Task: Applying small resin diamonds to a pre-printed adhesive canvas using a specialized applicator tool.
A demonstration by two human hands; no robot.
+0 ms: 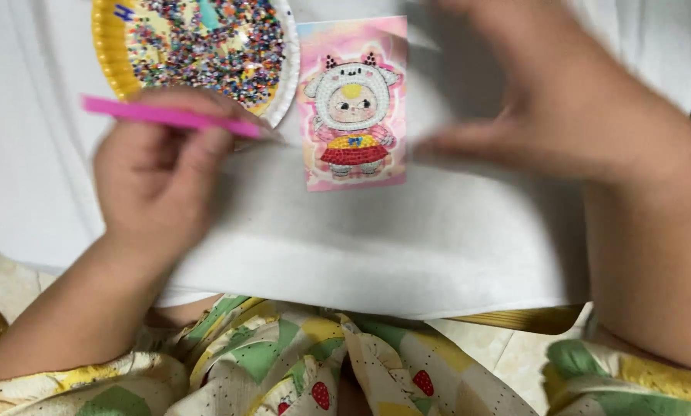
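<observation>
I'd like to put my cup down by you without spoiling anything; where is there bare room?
The white cloth is bare below the card, between the left hand and right hand. A strip at the far left, beside the bead plate, is free too. The top middle is crowded: plate, card and pink pen sit close.

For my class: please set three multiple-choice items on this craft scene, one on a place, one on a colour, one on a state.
1. Where does the paper plate of beads lie?
A. left of the picture card
B. right of it
C. on top of it

2. What colour is the pen?
A. green
B. pink
C. black

3. How is the left hand?
A. open and flat
B. closed around the pen
C. resting on the plate

Answers:
1 A, the plate sits at the card's left edge.
2 B, its shaft is bright pink.
3 B, the fingers wrap the pen, while the right hand touches the card's right edge.
</observation>
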